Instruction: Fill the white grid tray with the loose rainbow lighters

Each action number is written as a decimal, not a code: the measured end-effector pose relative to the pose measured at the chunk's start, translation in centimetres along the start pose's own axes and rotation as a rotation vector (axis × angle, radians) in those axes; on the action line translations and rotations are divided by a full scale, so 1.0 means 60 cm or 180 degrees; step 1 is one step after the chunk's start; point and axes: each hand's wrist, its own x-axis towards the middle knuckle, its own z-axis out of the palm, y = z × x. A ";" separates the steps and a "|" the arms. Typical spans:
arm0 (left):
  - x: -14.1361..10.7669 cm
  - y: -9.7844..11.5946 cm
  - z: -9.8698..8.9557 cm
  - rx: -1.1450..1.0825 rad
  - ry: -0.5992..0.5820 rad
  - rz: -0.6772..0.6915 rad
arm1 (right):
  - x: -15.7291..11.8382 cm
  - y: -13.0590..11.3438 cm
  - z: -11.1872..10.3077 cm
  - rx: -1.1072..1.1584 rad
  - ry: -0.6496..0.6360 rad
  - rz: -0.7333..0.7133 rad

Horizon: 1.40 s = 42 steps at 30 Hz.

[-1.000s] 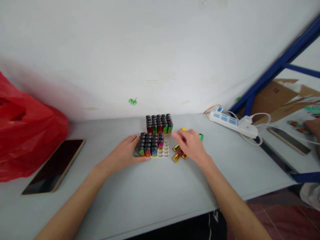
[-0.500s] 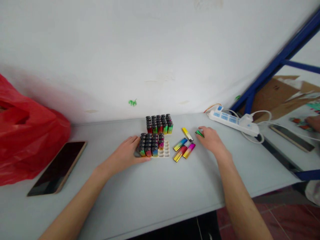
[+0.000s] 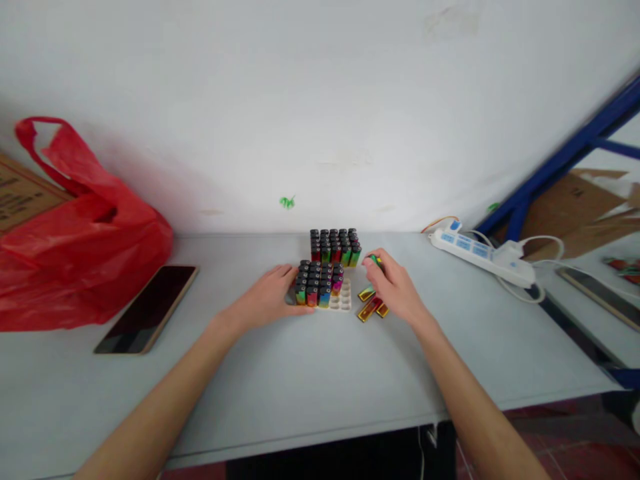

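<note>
Right hand (image 3: 395,288) pinches green lighter (image 3: 375,260); left hand (image 3: 270,300) flat, open, steadying tray (image 3: 344,303).

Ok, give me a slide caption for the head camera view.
Left hand steadies a lighter tray; right hand holds a green lighter.

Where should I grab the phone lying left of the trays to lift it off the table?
Take the phone by its two long edges near the middle, coming straight down from above. It lies flat, screen up, on the table, slanting away toward the right, with bare table along both long sides, so fingers can likely straddle it. The red bag crowds its far left.
</note>
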 end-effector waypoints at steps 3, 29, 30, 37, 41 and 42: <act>-0.001 0.002 -0.001 -0.0005 -0.0013 -0.0025 | -0.007 -0.018 0.017 -0.0014 -0.0017 -0.0035; -0.004 0.000 -0.002 -0.0037 -0.0077 -0.0013 | -0.013 -0.029 0.045 -0.0315 0.0381 0.0049; -0.004 0.000 -0.002 -0.0030 -0.0090 -0.0004 | -0.013 -0.029 0.043 -0.0265 0.0376 0.0053; -0.005 -0.010 0.001 -0.0013 -0.0003 0.0088 | -0.014 -0.027 0.032 -0.0103 0.0276 0.0068; -0.004 -0.013 0.004 -0.0054 -0.0033 0.0034 | -0.012 -0.024 0.032 -0.0173 0.0322 -0.0023; -0.004 -0.012 0.004 -0.0062 -0.0055 0.0028 | -0.012 -0.023 0.032 -0.0206 0.0316 -0.0076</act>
